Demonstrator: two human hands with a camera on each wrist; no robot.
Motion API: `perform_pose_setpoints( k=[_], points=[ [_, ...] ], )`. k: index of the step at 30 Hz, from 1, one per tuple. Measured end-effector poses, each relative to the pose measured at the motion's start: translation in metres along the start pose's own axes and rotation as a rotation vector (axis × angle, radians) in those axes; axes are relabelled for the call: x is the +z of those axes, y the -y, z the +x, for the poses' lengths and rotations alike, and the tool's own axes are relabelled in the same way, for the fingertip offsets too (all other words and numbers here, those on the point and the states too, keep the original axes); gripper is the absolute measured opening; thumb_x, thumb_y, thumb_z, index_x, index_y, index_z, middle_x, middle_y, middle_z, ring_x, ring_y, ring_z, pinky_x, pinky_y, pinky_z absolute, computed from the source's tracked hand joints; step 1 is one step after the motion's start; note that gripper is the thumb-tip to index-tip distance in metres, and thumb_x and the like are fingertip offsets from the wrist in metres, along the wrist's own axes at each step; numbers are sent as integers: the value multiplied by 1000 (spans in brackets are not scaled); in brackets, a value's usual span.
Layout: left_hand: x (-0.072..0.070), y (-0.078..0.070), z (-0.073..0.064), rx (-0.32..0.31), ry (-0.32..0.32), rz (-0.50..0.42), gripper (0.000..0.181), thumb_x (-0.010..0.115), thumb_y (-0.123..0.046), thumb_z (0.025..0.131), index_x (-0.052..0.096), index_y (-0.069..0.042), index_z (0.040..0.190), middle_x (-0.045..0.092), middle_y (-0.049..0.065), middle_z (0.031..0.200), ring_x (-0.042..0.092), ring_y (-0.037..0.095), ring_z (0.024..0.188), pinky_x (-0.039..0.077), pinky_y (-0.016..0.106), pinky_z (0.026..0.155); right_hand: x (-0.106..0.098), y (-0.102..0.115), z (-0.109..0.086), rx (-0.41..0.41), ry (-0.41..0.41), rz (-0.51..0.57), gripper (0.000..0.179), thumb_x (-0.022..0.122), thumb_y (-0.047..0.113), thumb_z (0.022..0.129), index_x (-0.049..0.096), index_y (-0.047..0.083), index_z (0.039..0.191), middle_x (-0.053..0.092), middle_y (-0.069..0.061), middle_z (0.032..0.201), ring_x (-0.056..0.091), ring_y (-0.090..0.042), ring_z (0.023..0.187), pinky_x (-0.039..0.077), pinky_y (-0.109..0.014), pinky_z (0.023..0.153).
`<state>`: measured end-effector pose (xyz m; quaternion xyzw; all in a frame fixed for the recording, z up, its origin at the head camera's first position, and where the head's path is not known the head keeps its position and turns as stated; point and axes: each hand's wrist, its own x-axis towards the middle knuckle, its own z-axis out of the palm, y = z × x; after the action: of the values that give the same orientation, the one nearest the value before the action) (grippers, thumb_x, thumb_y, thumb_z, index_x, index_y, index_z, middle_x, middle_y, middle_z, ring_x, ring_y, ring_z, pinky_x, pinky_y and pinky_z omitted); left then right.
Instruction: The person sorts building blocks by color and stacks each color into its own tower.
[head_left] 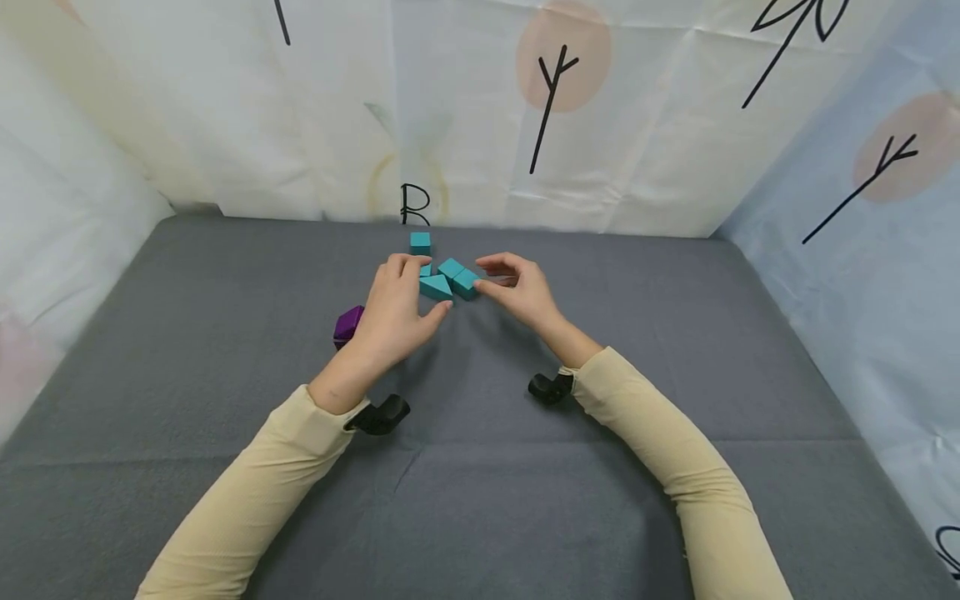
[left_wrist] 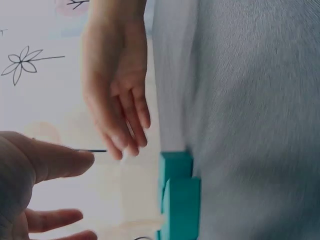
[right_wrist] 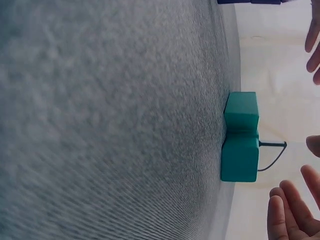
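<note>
Several teal blocks lie close together toward the back of the cloth: a wedge-shaped block (head_left: 437, 287), a nearer block (head_left: 466, 284), one (head_left: 452, 267) adjoining it, and a cube (head_left: 421, 243) farthest back. Another teal block is mostly covered by my left hand (head_left: 397, 308). That hand hovers left of the group, thumb and fingers spread, holding nothing. On the right side my right hand (head_left: 517, 292) has its fingers extended, its thumb tip beside the nearer block; contact is unclear in the head view. Both wrist views show these hands above the cloth, apart from the teal blocks.
Beside my left wrist a purple block (head_left: 348, 323) is partly hidden by the hand. Grey cloth (head_left: 480, 508) covers the table. White printed curtains (head_left: 465, 108) stand behind and along both sides. A black wrist mount (head_left: 381, 415) sticks out under the left sleeve, another (head_left: 550, 388) under the right.
</note>
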<state>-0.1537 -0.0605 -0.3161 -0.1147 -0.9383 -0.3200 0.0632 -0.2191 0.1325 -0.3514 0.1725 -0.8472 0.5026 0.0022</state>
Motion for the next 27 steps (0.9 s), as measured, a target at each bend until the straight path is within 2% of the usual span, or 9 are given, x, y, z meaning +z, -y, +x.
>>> perform_pose_setpoints(
  k=[3, 10, 14, 17, 23, 27],
  points=[
    [9, -3, 2, -17, -4, -41, 62, 66, -21, 90, 38, 5, 140, 38, 24, 136, 38, 38, 123, 39, 49, 101, 0, -3, 3, 33, 0, -3, 37, 67, 14, 90, 61, 1, 124, 60, -16, 127, 55, -28, 120, 49, -34, 98],
    [30, -6, 8, -35, 28, -112, 66, 65, -21, 92, 33, 6, 142, 36, 26, 139, 40, 38, 127, 40, 49, 103, 2, -7, 6, 147, 54, -54, 45, 68, 23, 90, 57, 6, 130, 57, -13, 132, 53, -28, 123, 47, -37, 100],
    [40, -4, 11, -44, 34, -146, 64, 62, -20, 93, 33, 9, 142, 37, 27, 139, 43, 39, 124, 42, 49, 101, 4, -11, 8, 151, 60, -75, 45, 68, 22, 90, 56, 5, 131, 57, -16, 131, 54, -29, 122, 47, -38, 101],
    [47, -1, 14, -82, 37, -173, 63, 61, -19, 94, 32, 8, 143, 37, 28, 139, 44, 39, 124, 42, 49, 102, 6, -14, 9, 154, 60, -85, 46, 68, 21, 90, 56, 5, 131, 58, -16, 131, 55, -29, 120, 47, -39, 100],
    [57, 2, 16, -136, 11, -225, 58, 59, -15, 94, 35, 6, 143, 39, 25, 138, 46, 38, 121, 43, 49, 100, 9, -14, 15, 214, 85, -90, 47, 68, 23, 90, 55, 8, 133, 58, -14, 132, 55, -28, 121, 48, -40, 99],
    [62, 1, 17, -160, -14, -257, 48, 58, -13, 95, 43, 5, 137, 44, 23, 130, 50, 37, 113, 45, 47, 95, 10, -13, 20, 248, 113, -99, 48, 68, 24, 90, 54, 10, 134, 56, -13, 133, 54, -28, 122, 49, -39, 99]
  ],
)
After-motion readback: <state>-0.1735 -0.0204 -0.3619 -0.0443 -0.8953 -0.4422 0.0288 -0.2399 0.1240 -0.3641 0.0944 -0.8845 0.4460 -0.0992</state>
